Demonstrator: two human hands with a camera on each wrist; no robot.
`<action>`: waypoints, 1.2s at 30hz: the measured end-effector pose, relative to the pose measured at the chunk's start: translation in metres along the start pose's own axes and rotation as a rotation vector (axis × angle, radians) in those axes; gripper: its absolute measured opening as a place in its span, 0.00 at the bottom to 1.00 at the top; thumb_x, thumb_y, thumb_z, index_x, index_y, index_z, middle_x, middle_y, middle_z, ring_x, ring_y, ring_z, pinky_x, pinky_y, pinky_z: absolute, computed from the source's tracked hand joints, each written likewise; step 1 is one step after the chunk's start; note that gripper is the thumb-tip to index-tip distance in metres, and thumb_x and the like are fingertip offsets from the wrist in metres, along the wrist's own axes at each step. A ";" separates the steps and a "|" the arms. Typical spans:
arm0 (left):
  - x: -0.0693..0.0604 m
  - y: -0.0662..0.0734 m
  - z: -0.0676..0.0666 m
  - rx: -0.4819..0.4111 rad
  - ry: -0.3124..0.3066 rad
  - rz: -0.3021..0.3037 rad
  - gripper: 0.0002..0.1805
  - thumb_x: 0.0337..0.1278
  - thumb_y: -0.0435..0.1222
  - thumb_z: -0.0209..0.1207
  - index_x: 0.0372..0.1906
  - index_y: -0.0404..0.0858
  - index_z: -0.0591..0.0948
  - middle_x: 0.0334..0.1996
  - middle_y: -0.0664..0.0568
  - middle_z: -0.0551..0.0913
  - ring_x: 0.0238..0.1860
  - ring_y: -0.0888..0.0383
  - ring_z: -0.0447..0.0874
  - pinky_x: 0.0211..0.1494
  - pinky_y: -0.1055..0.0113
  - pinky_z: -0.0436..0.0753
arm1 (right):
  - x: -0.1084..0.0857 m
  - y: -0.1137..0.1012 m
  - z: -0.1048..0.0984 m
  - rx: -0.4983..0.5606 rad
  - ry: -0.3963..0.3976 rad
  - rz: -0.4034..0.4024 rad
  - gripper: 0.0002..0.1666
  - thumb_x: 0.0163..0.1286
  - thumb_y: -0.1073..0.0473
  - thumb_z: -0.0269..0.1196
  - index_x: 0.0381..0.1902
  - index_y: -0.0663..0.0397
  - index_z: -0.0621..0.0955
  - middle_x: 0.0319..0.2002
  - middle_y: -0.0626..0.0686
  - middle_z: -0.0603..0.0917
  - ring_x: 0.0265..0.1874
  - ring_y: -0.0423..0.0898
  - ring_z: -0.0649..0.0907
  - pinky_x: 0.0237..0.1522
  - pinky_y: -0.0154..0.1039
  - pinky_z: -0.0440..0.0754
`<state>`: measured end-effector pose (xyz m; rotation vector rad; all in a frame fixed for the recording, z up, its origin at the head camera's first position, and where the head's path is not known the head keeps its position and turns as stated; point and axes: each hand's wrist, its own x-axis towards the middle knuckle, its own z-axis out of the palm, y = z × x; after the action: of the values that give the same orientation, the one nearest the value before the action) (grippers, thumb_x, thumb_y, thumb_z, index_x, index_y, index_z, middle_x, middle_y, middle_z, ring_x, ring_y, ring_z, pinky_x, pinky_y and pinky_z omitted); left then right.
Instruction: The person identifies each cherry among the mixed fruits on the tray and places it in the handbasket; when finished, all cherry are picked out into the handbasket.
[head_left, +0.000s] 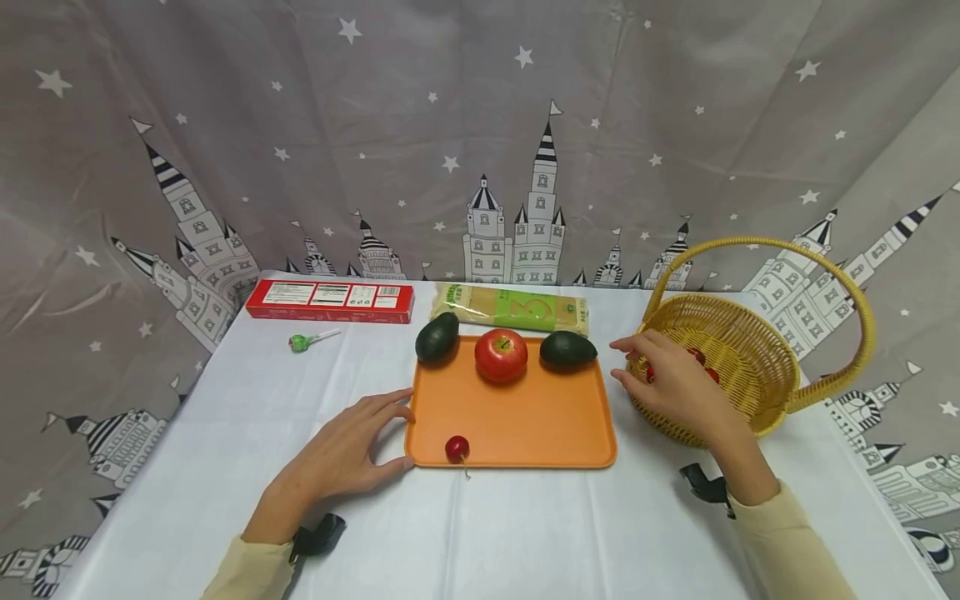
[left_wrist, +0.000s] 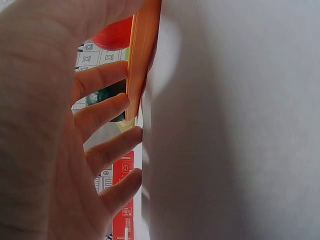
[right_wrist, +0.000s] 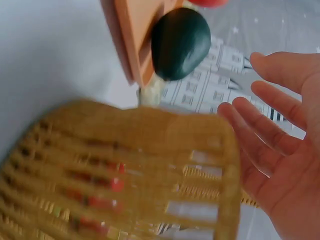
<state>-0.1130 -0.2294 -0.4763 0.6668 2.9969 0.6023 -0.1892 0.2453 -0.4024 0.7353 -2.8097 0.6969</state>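
An orange tray [head_left: 525, 417] lies mid-table, bearing a red apple [head_left: 501, 357], two dark green avocados [head_left: 437, 338] at its far corners and a cherry [head_left: 457, 448] near its front edge. My left hand [head_left: 348, 450] touches the tray's left edge, fingers spread; in the left wrist view the fingertips [left_wrist: 120, 102] meet the tray's orange side. My right hand [head_left: 675, 379] hovers by the left rim of a yellow wicker basket [head_left: 750, 358], holding nothing, its fingers loosely extended. Red fruit [head_left: 711, 375] in the basket is partly hidden behind that hand.
Behind the tray lies a green and tan packet [head_left: 510, 308]. A red box [head_left: 330, 301] is at the back left, with a green lollipop [head_left: 300, 342] in front of it. The basket's tall handle [head_left: 862, 308] arches up on the right. A grey printed curtain [head_left: 420, 125] hangs behind the table.
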 end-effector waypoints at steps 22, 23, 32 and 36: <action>-0.003 0.002 0.002 0.007 -0.007 -0.013 0.32 0.56 0.59 0.74 0.63 0.54 0.81 0.80 0.54 0.71 0.77 0.47 0.72 0.75 0.39 0.76 | 0.014 -0.051 0.047 0.065 -0.125 -0.172 0.23 0.69 0.56 0.76 0.60 0.53 0.85 0.54 0.53 0.85 0.46 0.51 0.89 0.42 0.42 0.90; -0.003 0.002 0.001 0.009 -0.006 -0.012 0.32 0.56 0.59 0.74 0.63 0.54 0.81 0.80 0.54 0.71 0.77 0.47 0.72 0.75 0.39 0.76 | 0.014 -0.053 0.049 0.064 -0.128 -0.182 0.23 0.69 0.55 0.76 0.60 0.53 0.85 0.55 0.53 0.85 0.45 0.50 0.90 0.42 0.41 0.91; -0.001 0.001 -0.001 0.005 -0.005 0.002 0.30 0.55 0.58 0.75 0.62 0.55 0.81 0.80 0.54 0.71 0.78 0.47 0.72 0.76 0.40 0.75 | 0.016 -0.071 0.061 0.107 -0.169 -0.249 0.23 0.72 0.54 0.74 0.61 0.54 0.85 0.54 0.53 0.85 0.47 0.48 0.89 0.44 0.40 0.90; 0.000 0.000 -0.002 0.007 0.003 0.016 0.30 0.55 0.58 0.75 0.61 0.55 0.81 0.80 0.54 0.71 0.77 0.47 0.72 0.76 0.40 0.76 | 0.018 -0.079 0.067 0.127 -0.184 -0.289 0.22 0.72 0.54 0.74 0.61 0.54 0.85 0.53 0.54 0.85 0.45 0.49 0.89 0.44 0.39 0.89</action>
<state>-0.1128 -0.2303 -0.4743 0.6920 3.0006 0.5942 -0.1679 0.1448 -0.4250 1.2578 -2.7483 0.7948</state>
